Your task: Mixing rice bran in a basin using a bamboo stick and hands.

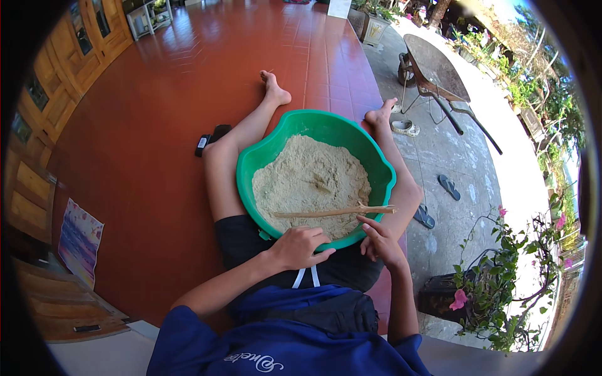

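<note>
Your left hand (300, 247) curls over the near rim of the green basin (276, 147), fingers pressed together on it. Beside it, your right hand (379, 241) touches the same rim with fingers loosely bent, forefinger reaching toward the wooden stick (332, 212) without pinching it. That stick lies flat across the tan powder (310, 178) heaped in the basin, which rests on your lap between outstretched legs on the red tiled floor (144, 138).

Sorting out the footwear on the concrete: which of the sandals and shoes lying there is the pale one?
The pale shoe beside the wheelbarrow's legs. The two flip-flops, one farther out on the concrete and one by the terrace edge, are dark blue.
</note>
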Motion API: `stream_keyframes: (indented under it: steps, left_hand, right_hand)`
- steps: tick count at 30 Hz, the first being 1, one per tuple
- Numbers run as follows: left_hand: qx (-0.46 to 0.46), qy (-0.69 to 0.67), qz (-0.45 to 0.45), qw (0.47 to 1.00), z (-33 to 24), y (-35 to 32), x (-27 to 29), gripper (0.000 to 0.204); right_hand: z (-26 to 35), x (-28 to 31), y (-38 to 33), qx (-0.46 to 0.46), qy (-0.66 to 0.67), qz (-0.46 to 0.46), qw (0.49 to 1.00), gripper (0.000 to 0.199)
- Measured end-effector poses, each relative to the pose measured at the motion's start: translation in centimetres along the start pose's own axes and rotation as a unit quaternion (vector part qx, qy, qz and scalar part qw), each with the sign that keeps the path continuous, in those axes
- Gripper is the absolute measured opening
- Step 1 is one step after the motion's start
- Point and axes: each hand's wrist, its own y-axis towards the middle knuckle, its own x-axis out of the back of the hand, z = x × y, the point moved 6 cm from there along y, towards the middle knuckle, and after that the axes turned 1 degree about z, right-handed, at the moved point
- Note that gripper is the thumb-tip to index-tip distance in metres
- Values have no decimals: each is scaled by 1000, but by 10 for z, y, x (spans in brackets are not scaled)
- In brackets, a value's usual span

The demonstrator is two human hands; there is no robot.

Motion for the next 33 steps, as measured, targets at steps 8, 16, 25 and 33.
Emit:
stream_keyframes:
  steps: [8,16,25,33]
  left_hand:
    - [8,15,-138,990,53,83,8,38]
    - [99,-65,-52,992,87,127,-12,36]
    - [28,-163,-216,962,110,178,52,20]
    - [41,-67,-166,983,196,183,21,38]
  right_hand:
    - [24,3,46,-71,598,42,797,38]
    - [88,3,94,74,284,-117,949,20]
    - [252,-10,100,511,198,-143,824,19]
    - [198,-60,194,504,-85,-181,840,33]
